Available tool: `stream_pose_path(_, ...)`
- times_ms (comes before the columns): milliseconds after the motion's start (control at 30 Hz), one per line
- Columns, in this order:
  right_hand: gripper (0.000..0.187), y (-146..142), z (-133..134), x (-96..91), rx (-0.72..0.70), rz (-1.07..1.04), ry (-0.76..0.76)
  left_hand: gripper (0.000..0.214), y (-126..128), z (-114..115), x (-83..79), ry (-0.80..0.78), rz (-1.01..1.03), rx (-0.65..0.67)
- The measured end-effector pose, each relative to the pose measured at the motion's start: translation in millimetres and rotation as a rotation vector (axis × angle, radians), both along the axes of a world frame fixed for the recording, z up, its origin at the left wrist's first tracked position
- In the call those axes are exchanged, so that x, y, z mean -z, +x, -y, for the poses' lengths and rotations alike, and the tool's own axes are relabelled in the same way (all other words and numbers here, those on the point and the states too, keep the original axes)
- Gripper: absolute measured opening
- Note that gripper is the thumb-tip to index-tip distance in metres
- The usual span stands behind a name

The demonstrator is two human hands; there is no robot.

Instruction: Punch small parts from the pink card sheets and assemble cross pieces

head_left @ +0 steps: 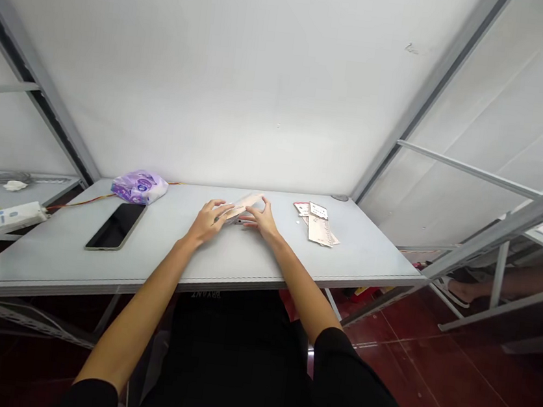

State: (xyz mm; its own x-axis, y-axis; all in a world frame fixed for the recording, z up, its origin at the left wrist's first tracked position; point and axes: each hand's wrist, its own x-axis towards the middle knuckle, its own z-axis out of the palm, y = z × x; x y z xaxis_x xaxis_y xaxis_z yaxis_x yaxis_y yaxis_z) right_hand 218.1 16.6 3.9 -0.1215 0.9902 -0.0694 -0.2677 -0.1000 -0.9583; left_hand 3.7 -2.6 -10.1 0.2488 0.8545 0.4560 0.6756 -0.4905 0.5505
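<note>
My left hand and my right hand meet at the middle of the grey table. Between them lies a flat beige piece, like a small card box or sleeve, tilted up at its far end. The fingers of both hands are curled onto it, the left from the left side, the right from the right side. A small stack of beige and red printed cards lies to the right of my right hand.
A dark phone lies face up at the table's left. Behind it sits a purple tissue pack with a red-yellow cable. White panels and metal frame bars surround the table. Another person's foot shows at the right.
</note>
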Motion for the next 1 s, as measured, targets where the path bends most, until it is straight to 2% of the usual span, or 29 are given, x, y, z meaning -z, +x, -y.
stream_pose_path(133, 0.09, 1, -5, 2.8, 0.076, -0.01, -0.078, 0.049, 3, 4, -1.7, 0.02, -0.004, 0.073)
stream_pose_path(333, 0.091, 3, -6, 4.9, 0.108, -0.038, -0.032, 0.068, 4, 0, 4.9, -0.086, -0.026, 0.03)
stream_pose_path(433, 0.089, 2, -6, 4.0, 0.106, -0.03, -0.04, 0.069, 3, -2, 5.6, -0.11, -0.023, 0.039)
stream_pose_path(600, 0.08, 2, -5, 4.8, 0.085, -0.023, -0.028, 0.065, 5, 3, 0.1, -0.046, -0.019, 0.054)
stream_pose_path(767, 0.083, 3, -9, 11.1, 0.133, 0.041, 0.033, 0.057, 9, 8, -6.1, 0.042, -0.041, 0.091)
stream_pose_path(833, 0.083, 6, -12, 11.6, 0.169, 0.054, -0.002, 0.053, 8, 8, -8.2, 0.061, -0.012, 0.032)
stream_pose_path(900, 0.081, 13, -14, 10.0, 0.248, 0.05, -0.011, 0.05, 4, 6, -9.9, 0.064, 0.026, -0.083)
stream_pose_path(1000, 0.062, 28, -17, 7.3, 0.406, 0.046, 0.039, 0.047, -5, 1, -11.1, 0.064, 0.086, -0.292)
